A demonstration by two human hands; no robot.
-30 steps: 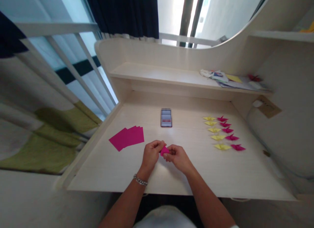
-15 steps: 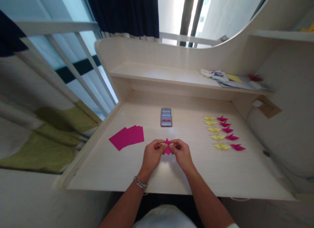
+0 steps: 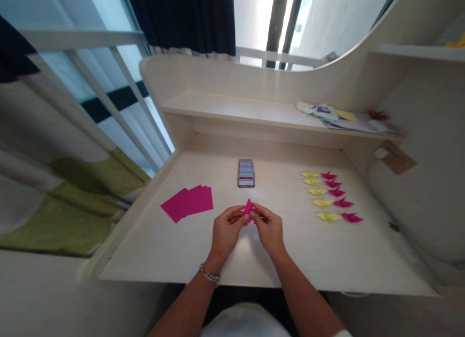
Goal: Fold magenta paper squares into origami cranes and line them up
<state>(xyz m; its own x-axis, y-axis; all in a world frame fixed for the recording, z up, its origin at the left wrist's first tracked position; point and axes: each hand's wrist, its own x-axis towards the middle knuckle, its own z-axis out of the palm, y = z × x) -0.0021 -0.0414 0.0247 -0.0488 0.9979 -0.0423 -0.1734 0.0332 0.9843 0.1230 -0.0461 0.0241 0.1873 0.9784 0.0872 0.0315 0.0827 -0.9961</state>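
Head view, both hands at mid-counter. Left hand (image 3: 225, 229) and right hand (image 3: 269, 228) meet fingertip to fingertip on 1 folded pink paper (image 3: 248, 207). Grip, left: narrow, thumb and forefinger pinching the piece's left side. Grip, right: narrow, fingertips pinching its right side. The piece is small, its pointed tip facing away from the person and showing above the fingers; the lower part is hidden by them. Whether it touches the counter (image 3: 174, 250) or is held just above it, I cannot tell. It sits near the front-to-back middle of the counter, straight ahead of the person.

A metal bracelet (image 3: 209, 274) sits on the left wrist, at the counter's near edge.

Left of the hands, well apart: a fanned stack of flat pink sheets (image 3: 187, 203) lying on the counter. Beyond the hands, farther from the person: a phone (image 3: 246, 173), flat, screen blurred.

Right of the hands, well apart: 2 columns of finished folded figures, 5 yellow figures (image 3: 318, 192) in the inner column and 5 pink figures (image 3: 337, 192) just beside them in the outer column, paired row by row.

Behind the counter a low shelf (image 3: 232, 109) runs along the wall; at its right end lie loose papers (image 3: 341, 118) and 1 red folded figure (image 3: 378, 115).
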